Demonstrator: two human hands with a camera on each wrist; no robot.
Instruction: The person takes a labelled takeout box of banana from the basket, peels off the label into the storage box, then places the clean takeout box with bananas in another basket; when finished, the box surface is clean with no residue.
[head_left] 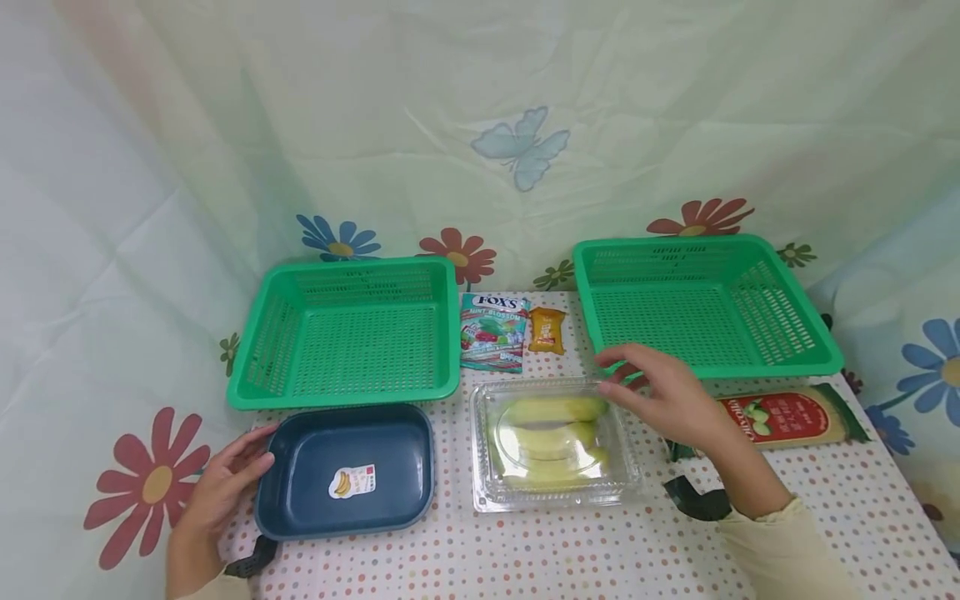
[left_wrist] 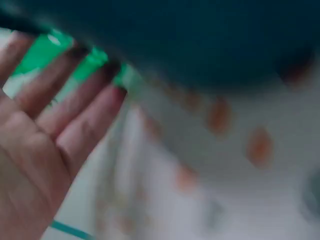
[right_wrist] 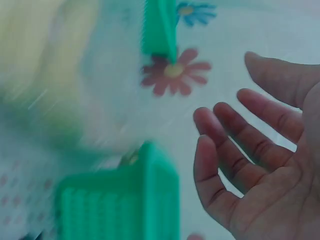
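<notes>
At the left side of a dark blue plastic tray (head_left: 307,521) is my left hand (head_left: 217,483), its fingertips right at the rim. The left wrist view shows those fingers (left_wrist: 87,115) nearly straight beside the tray's blurred wall (left_wrist: 200,45). A sticker with a banana picture (head_left: 352,482) lies inside the tray. My right hand (head_left: 667,396) hovers by the upper right corner of a clear lidded plastic box (head_left: 487,487) with yellow-green bananas (head_left: 547,442) in it. Its fingers (right_wrist: 252,145) are loosely bent, with nothing between them.
Two green baskets (head_left: 341,392) (head_left: 712,371) stand at the back, left and right. Between them lie a FOX'S candy bag (head_left: 493,333) and a small orange packet (head_left: 547,330). A long packet with a red label (head_left: 787,417) lies right of my right hand. A printed curtain (head_left: 360,125) hangs behind.
</notes>
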